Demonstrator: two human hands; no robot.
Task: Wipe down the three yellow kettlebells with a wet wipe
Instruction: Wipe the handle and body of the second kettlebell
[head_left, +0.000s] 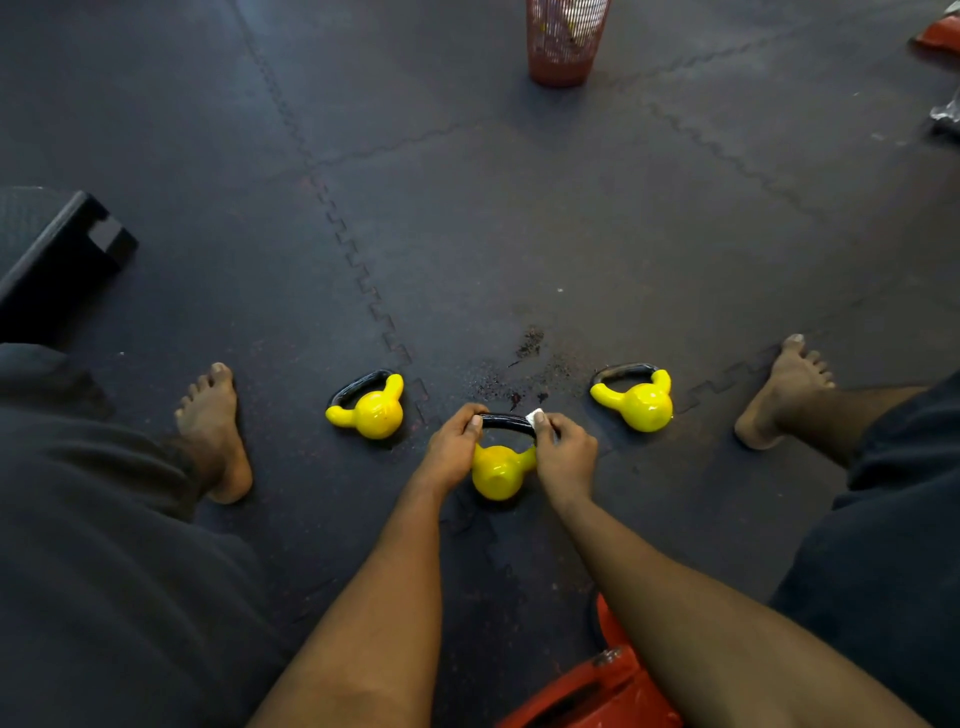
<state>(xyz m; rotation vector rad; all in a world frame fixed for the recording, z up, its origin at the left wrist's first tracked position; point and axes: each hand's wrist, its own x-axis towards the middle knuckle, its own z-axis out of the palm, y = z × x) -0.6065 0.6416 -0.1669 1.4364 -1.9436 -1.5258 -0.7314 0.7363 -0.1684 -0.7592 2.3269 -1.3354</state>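
mid kettlebell (498, 470): nearest the body, black handle (506, 420) pointing away | left hand (452, 452): fingers curled round handle's left end | right hand (566, 452): thumb and fingers pinching wipe (535, 417) on handle's right end | left kettlebell (371, 410), right kettlebell (641, 402): lying on mat (519, 234), apart from hands | wet patch (524, 364): just beyond handle

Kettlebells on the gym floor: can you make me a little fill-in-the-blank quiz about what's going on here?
The left hand grips the ____ handle of the middle kettlebell.
The right hand pinches a white ____ against that handle.
____ other kettlebells lie untouched on the floor mat: the left kettlebell and the right kettlebell.
Missing words: black; wipe; two.
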